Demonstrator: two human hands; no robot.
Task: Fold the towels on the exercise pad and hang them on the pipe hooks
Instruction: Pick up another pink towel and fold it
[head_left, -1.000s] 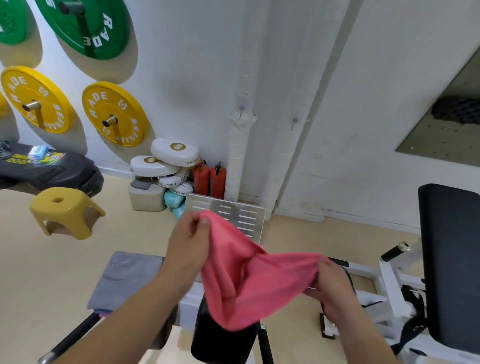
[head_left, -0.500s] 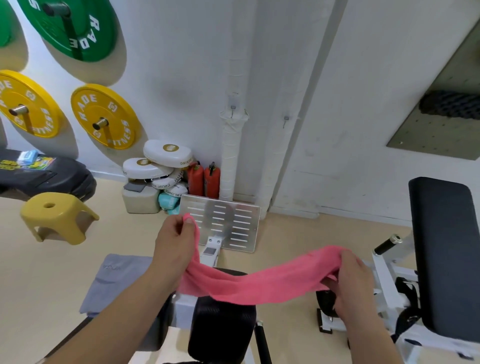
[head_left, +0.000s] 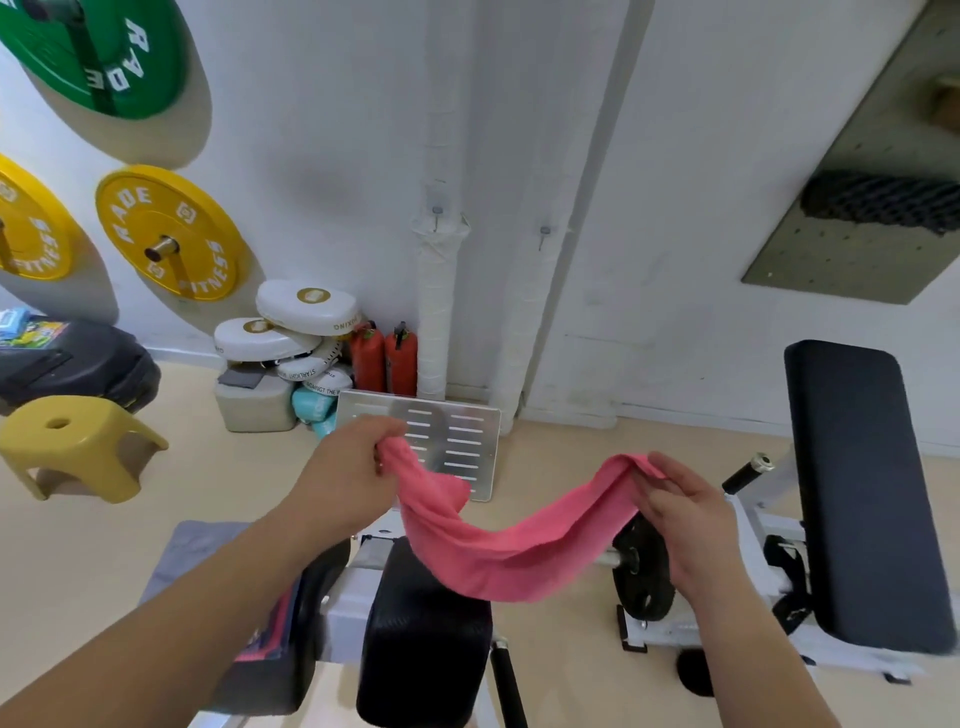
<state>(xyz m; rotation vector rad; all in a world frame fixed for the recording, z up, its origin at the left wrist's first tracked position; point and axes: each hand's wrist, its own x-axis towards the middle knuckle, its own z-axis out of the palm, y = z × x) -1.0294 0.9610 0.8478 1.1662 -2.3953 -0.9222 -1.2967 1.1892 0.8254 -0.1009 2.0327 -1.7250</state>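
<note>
You hold the pink towel (head_left: 498, 556) up in the air between your two hands, above the black pad (head_left: 423, 623) of the exercise machine and clear of it. The towel is gathered into a long, narrow band. Its long axis runs left to right across the view, from one hand to the other, and the middle sags in a shallow curve. The left end sits a little higher in the view than the right end, so the band slopes slightly down to the right before rising again to your right hand.

Your left hand (head_left: 343, 467) has its fingers curled round the bunched left end, and a short loose flap of cloth hangs just below that fist. Your right hand (head_left: 680, 514) pinches the other end between the thumb and the fingers, with the towel's edge folded over at the fingertips (head_left: 655, 464).

A grey towel (head_left: 202, 551) lies flat low on the left, partly hidden by your left forearm.

Straight ahead, two white wrapped pipes stand upright against the wall. The left pipe (head_left: 436, 312) carries a small hook (head_left: 437, 213), and the right pipe (head_left: 530, 322) carries another hook (head_left: 544, 232) a little lower. Both hooks are bare and well apart from the towel. A slotted metal plate (head_left: 457, 436) leans behind your left hand, and a yellow stool (head_left: 78, 441) stands on the floor to the far left.
</note>
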